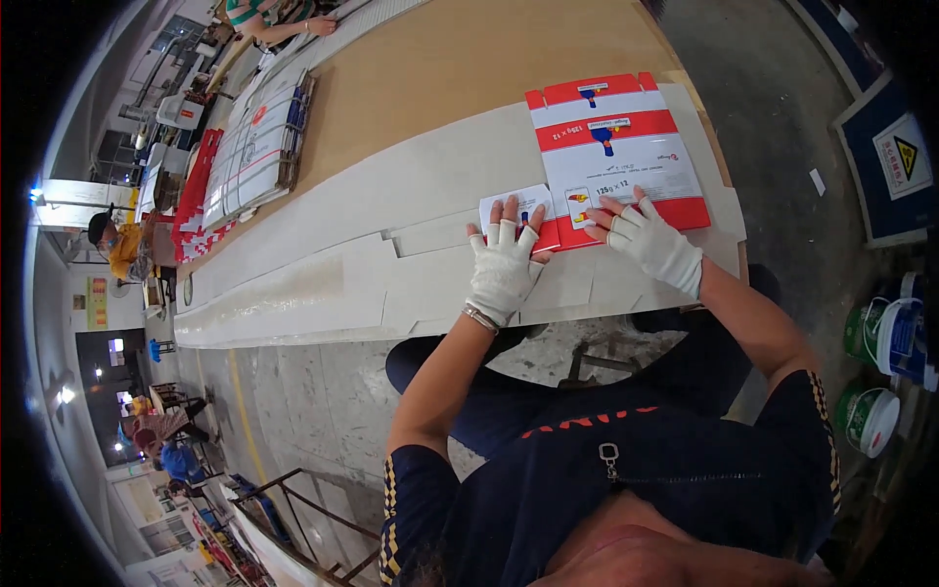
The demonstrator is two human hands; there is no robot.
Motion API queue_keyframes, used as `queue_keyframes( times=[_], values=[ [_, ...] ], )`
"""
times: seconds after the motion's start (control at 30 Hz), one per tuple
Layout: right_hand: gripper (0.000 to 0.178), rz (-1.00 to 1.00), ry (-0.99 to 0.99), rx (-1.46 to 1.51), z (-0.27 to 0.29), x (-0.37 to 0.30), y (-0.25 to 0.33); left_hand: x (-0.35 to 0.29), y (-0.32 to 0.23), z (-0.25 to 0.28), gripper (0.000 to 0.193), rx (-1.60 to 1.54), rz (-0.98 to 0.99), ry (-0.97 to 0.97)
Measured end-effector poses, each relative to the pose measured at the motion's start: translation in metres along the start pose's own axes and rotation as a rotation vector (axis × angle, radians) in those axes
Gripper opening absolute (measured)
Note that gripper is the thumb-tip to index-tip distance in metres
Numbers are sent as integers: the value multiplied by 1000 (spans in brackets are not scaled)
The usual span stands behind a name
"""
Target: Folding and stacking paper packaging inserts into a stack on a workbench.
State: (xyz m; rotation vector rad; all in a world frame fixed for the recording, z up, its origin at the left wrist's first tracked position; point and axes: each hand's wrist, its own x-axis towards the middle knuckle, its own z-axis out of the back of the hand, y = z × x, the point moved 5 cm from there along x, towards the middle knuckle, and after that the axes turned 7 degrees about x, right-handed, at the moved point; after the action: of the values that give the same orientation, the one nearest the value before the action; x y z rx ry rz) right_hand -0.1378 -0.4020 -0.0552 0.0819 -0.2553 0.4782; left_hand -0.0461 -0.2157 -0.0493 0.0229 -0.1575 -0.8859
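A flattened red and white printed carton (641, 157) lies on the cardboard-covered table in front of me. My left hand (502, 272), in a white fingerless glove, rests with its fingers spread on the small flap at the carton's left side. My right hand (653, 245), gloved the same way, lies flat with fingers apart on the carton's near red band. Neither hand grips anything. The fingertips cover part of the print and the near edge.
Grey-white cardboard sheets (323, 284) cover the near tabletop (421, 59). A strapped stack of flat cartons (256, 147) and red pieces (196, 186) are at the left. Another person's hand (321, 25) is at the far edge. Buckets (869, 419) and a blue-framed sign (900, 161) stand right.
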Motion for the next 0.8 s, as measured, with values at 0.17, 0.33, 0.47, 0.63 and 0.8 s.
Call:
queue_keyframes(
  times=[0.17,0.33,0.47,0.63,0.8],
  values=[
    [43,-37,-24,-22,-5,-4,3,0,-6,-2,68,14,82,30],
    [43,-26,2,-56,-4,-1,4,-1,-7,5,67,40,126,27],
    [43,-10,51,-77,-5,-1,4,2,-7,4,66,14,147,71],
    [43,15,86,-65,-11,-3,4,0,-7,1,64,-57,134,43],
    [43,-3,96,94,-3,-3,1,0,-8,5,65,-91,164,64]
  ],
)
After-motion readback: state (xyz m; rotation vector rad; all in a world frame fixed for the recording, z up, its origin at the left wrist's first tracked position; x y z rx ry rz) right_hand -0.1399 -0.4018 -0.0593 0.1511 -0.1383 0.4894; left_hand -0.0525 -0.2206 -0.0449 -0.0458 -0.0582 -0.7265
